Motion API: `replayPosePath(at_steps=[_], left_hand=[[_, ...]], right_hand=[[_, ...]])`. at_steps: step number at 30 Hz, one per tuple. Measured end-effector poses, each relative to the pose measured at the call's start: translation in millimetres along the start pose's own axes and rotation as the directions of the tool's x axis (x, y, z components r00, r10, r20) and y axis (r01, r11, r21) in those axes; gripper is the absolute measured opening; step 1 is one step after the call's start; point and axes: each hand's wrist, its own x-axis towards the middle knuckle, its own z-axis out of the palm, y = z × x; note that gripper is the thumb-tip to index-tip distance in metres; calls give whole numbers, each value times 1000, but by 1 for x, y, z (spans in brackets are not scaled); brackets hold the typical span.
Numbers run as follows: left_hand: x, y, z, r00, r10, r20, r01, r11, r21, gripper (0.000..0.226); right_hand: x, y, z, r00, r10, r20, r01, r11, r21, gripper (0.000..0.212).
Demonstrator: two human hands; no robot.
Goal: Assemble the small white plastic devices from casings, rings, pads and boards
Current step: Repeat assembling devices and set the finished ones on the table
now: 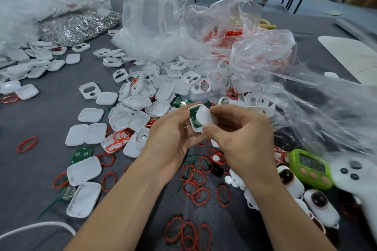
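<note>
Above the grey table, my left hand [171, 136] holds a white casing half [192, 123] with a green board [196, 118] seated inside it. My right hand [242, 138] pinches a smooth white cover [205, 118] and holds it tilted against the board side of that casing. Loose white casings [140, 104] lie heaped behind my hands. Red rings [195, 187] are scattered under and in front of my wrists. A spare green board [81, 154] lies at the left. Two finished devices with dark round buttons [318, 204] rest at the lower right.
Crumpled clear plastic bags [163, 18] rise behind the heap and spread to the right. A bag of metal rings [79, 24] sits at the back left. A green timer [310, 167] and a white controller [355, 177] lie at the right. A white cable [38, 227] crosses the lower left.
</note>
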Motion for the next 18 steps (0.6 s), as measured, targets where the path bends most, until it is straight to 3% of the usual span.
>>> replayPosePath(at_steps=[3,5,7,10,12,14,15,17,18], left_hand=[[2,1,-1,1000,-26,-2,26,1000,-13,33],[2,3,-2,999,-44,-13,44,999,-27,32],[1,4,-2,998,-62,-20,61,998,-36,31],[1,5,-2,997,-74,-28,73,997,-40,31],[1,5,-2,997,-74,-31,73,997,-37,31],[0,6,-2,996,-77,-37,76,996,-36,30],[0,6,-2,996,-79,-40,78,996,-35,30],[-1,7,-2,996,-81,-39,80,996,-36,30],[-1,7,-2,996,-81,-39,79,996,-41,30]], right_hand=[[6,2,-6,996,87,-4,-86,993,76,40],[11,2,-17,996,83,-20,-83,997,8,42],[17,1,-33,999,33,0,-32,979,-203,46],[19,-3,-52,966,44,255,121,794,-595,59],[17,-6,-50,937,116,330,146,727,-671,65],[15,-8,-48,977,97,191,51,761,-647,60],[15,-11,-48,993,93,76,-26,783,-621,48],[16,-18,-49,990,96,-104,-141,728,-671,5],[13,-23,-44,981,128,-147,-195,666,-720,22]])
